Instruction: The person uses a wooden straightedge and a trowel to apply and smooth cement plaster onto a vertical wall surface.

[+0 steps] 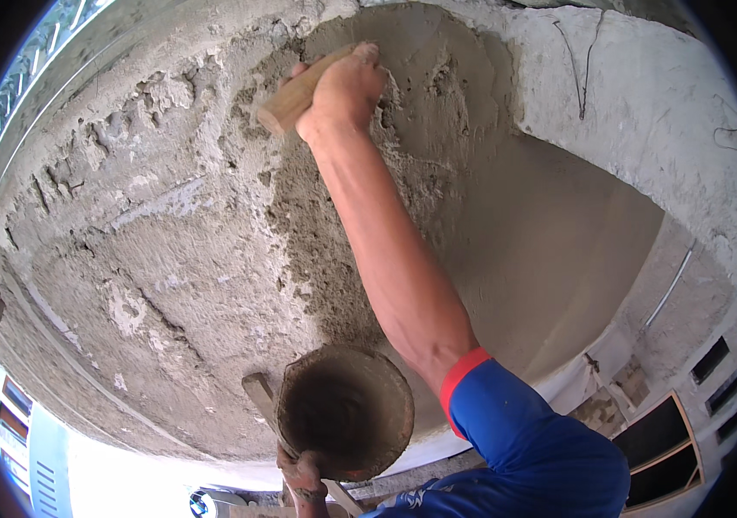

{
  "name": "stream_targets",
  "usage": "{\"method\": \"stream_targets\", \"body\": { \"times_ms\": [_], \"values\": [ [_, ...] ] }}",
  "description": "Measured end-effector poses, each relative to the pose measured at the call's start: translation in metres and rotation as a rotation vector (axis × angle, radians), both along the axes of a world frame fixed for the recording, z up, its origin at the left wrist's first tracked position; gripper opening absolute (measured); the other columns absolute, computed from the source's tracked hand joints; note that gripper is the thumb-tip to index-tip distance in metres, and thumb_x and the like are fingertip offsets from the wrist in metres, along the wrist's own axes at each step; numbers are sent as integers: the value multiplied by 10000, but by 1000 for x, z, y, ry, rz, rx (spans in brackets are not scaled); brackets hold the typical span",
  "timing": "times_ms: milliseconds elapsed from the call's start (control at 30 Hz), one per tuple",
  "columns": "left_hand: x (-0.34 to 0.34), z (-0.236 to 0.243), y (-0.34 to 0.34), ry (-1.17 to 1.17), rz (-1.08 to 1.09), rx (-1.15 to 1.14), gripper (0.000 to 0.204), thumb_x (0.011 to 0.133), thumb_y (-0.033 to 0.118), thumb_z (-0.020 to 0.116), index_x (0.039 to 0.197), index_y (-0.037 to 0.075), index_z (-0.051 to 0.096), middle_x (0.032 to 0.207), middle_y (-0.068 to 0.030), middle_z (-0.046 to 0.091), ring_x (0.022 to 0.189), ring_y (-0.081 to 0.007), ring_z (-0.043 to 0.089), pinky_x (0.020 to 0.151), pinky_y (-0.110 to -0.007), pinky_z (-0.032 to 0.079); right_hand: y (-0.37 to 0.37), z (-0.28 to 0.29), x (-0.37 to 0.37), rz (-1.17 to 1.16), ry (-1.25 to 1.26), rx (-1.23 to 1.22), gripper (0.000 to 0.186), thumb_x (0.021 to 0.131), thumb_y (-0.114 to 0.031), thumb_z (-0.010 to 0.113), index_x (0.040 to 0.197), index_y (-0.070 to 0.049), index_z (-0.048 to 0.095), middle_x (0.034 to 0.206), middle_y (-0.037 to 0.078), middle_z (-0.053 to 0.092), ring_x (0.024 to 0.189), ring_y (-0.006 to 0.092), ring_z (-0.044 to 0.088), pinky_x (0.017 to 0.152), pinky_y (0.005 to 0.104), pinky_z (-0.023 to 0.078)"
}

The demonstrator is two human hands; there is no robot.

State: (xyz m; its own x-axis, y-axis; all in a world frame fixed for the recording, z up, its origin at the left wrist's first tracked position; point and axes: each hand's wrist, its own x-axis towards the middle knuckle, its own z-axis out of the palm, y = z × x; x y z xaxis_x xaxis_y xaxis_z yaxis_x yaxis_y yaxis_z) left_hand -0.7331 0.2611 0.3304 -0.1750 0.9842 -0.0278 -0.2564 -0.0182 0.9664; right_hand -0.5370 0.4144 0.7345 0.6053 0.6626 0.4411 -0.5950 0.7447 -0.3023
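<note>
At the top of the wall, my right hand (347,91) is closed round a thick, pale wooden handle (286,105). Whatever lies beyond the handle is hidden, so I cannot tell the tool's exact kind. It is up against rough wet mortar (325,224) spread on the wall. Low in the view, the fingers of my left hand (302,477) grip the near rim of a round, mortar-crusted bucket (394,393). The bucket tilts its mouth toward me, with grey mortar (334,410) inside. A flat wooden piece (258,395) juts out from behind the bucket's left side.
Rough old render (170,285) covers the wall on the left; smooth damp plaster (558,250) lies to the right. A pale concrete band (636,95) crosses the upper right, with thin wires (582,99) sticking out. Below right is a wood-framed opening (662,449).
</note>
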Motion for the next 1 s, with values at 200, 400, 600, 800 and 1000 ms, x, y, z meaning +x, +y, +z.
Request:
{"method": "stream_targets", "body": {
  "times_ms": [200, 400, 600, 800, 1000],
  "values": [
    [4, -11, 11, 24, 33, -15, 547, 629, 7, 511, 1176, -4, 514, 1003, -139, 610, 825, -240, 604, 753, -312, 499, -2, -22, -20, 13, -233, -38, 276, 973, -306, 268, 970, -46, 359, 774, 105, 469, 534, 167, 505, 427, 325, 480],
    [9, -19, 13, 22, 44, -28, 561, 638, 2, 520, 1199, 2, 504, 1023, -140, 603, 853, -242, 601, 792, -317, 491, -32, -122, 1, 8, -716, -82, 361, 983, -416, 291, 1068, -72, 361, 716, 51, 482, 498, 106, 471, 371, 247, 435],
    [9, -2, 6, -8, -43, -21, 546, 632, 3, 538, 1177, -6, 526, 1000, -122, 612, 846, -236, 596, 793, -311, 484, -86, -157, 112, -93, -391, -139, 369, 980, -409, 308, 1042, -84, 471, 669, 49, 508, 460, 128, 495, 354, 293, 432],
    [11, -7, 6, -6, -39, -43, 551, 626, -25, 523, 1176, -11, 530, 1011, -125, 623, 861, -225, 606, 778, -297, 488, -42, -152, 83, 2, -352, -217, 340, 985, -373, 292, 1024, -84, 466, 674, 47, 505, 479, 144, 499, 383, 308, 442],
    [10, -10, 1, -47, 4, -35, 560, 630, -35, 513, 1191, -20, 520, 1026, -131, 624, 865, -224, 610, 771, -298, 492, -20, -171, 8, -35, -624, -220, 333, 994, -362, 265, 995, -71, 428, 637, 61, 512, 450, 135, 495, 349, 260, 452]
  ]
}}
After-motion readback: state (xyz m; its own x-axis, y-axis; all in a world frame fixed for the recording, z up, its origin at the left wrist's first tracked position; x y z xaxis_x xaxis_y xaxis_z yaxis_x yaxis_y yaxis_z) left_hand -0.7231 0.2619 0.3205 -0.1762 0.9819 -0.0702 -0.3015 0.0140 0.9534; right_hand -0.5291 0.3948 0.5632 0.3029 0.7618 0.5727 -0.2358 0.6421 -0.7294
